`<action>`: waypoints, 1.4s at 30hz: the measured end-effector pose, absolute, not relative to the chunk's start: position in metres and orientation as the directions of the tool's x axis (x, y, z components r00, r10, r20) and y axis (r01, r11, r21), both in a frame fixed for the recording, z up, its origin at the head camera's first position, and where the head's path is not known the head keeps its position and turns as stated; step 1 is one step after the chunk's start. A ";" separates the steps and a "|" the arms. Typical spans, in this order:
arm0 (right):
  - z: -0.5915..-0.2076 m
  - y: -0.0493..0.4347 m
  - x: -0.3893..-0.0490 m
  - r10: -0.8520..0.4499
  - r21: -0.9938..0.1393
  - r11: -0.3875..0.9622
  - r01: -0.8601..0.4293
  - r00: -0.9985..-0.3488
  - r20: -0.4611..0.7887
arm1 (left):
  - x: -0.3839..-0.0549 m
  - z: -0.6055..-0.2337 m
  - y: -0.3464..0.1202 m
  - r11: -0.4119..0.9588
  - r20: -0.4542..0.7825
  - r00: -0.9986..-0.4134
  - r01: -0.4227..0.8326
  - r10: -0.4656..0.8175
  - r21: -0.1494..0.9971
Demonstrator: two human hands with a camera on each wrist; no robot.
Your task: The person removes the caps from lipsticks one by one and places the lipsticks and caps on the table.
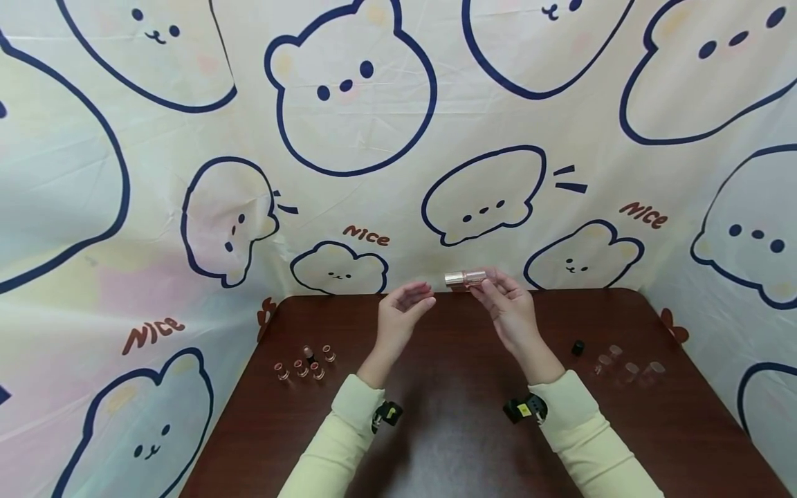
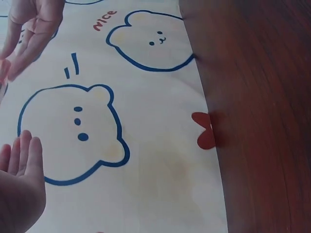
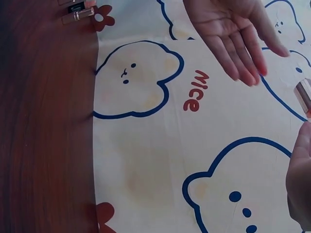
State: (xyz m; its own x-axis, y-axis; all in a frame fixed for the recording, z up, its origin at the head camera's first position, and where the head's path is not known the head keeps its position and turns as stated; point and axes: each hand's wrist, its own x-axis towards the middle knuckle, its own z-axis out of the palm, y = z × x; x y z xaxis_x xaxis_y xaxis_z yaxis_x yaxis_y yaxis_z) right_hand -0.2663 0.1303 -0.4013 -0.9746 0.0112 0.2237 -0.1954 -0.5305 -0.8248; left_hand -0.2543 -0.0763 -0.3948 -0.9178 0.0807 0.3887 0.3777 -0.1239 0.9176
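My right hand (image 1: 513,318) pinches a shiny rose-gold lipstick tube (image 1: 463,279) between thumb and fingers, holding it sideways above the table's far edge. The tube's metallic end points left, and the end by the fingers looks clear and pinkish. A little to its left, my left hand (image 1: 400,318) is raised with nothing in it, its fingers extended and slightly bent, apart from the tube. From the right wrist, the left hand's palm (image 3: 226,24) shows, and only part of the lipstick tube (image 3: 303,94) appears at the edge.
Several uncapped rose-gold lipstick tubes (image 1: 301,369) stand on the left of the brown table (image 1: 457,429), one of them dark-bodied. Over on the right lie several clear caps (image 1: 631,372) and a black cap (image 1: 578,347). A bear-print cloth (image 1: 405,207) hangs around the table's back and sides.
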 end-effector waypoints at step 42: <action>-0.404 0.112 -0.262 0.005 -0.817 -0.556 -0.151 -0.984 0.178 | -0.265 -0.387 -0.048 -0.211 0.390 -0.919 0.370 0.063 0.905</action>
State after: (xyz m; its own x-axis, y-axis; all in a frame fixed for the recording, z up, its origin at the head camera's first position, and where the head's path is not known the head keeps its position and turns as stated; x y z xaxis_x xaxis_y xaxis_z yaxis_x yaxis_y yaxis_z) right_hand -0.2624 0.1117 -0.4042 -0.9839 0.0051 0.1784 -0.1510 -0.5565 -0.8170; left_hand -0.2650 -0.0475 -0.3867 -0.9186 0.0633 0.3900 0.3696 -0.2112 0.9048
